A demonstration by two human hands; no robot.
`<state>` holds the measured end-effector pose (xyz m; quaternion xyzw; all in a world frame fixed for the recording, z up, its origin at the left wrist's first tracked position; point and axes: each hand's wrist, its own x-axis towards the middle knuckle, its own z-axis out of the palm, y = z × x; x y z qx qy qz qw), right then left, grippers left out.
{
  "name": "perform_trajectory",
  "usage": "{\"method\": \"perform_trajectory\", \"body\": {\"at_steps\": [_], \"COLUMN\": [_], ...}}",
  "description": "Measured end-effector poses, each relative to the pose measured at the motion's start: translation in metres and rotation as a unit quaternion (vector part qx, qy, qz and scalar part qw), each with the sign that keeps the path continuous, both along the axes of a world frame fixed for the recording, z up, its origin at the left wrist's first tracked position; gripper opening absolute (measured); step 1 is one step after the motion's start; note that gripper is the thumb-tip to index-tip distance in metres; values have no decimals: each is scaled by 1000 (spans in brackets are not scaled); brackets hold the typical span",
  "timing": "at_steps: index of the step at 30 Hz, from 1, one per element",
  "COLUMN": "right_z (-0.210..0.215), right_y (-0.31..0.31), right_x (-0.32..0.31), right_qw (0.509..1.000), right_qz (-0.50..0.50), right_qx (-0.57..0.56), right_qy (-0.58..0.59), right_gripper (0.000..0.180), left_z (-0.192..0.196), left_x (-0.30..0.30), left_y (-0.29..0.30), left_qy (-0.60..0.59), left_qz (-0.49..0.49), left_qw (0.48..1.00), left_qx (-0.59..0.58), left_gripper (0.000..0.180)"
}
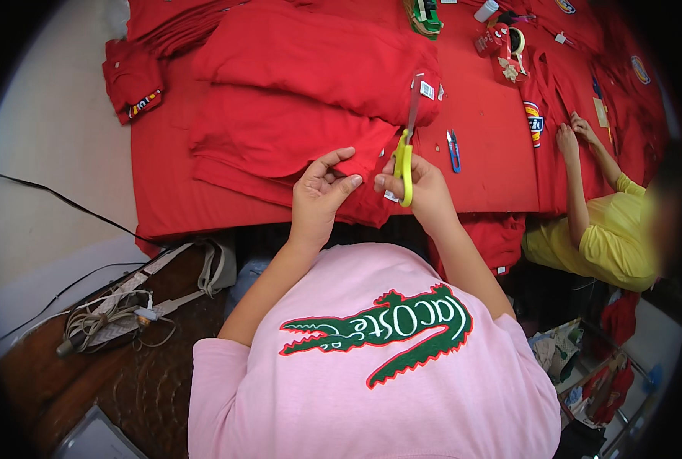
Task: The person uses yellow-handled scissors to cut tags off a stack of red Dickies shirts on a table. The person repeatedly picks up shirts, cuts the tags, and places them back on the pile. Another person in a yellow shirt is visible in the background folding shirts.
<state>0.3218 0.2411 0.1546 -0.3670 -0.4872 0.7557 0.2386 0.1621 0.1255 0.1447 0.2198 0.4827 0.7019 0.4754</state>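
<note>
In the head view, the right hand (425,187) is gripping yellow-handled metal scissors (406,157), blades pointing up and away. The left hand (322,191) is pinching the near edge of a folded red fabric garment (280,138), which is lying at the near edge of the red-covered table (494,153). A small blue thread snipper (453,150) is lying just right of the scissors.

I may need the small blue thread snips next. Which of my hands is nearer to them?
Right. Your right hand, holding yellow scissors, is just below-left of the blue snips; your left hand is farther left, pinching the red fabric.
</note>
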Motion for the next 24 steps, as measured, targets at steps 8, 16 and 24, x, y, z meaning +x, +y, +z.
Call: {"method": "perform_trajectory", "body": {"at_steps": [8, 16, 24], "right_z": [14, 7, 6], "right_y": [-3, 2, 2], "right_x": [41, 41, 41], "right_qw": [816, 777, 794], "right_qz": [122, 104, 132], "right_qx": [446, 524, 482], "right_qy": [-347, -333, -347], "right_gripper": [48, 44, 43], "left_z": [-9, 3, 1], "left_x": [-12, -12, -13], "left_y": [8, 19, 21], "left_qy": [45, 84, 77], "left_qz": [41, 9, 4], "left_qw": [998, 996, 996], "left_qx": [21, 28, 40], "left_gripper": [51, 68, 70]}}
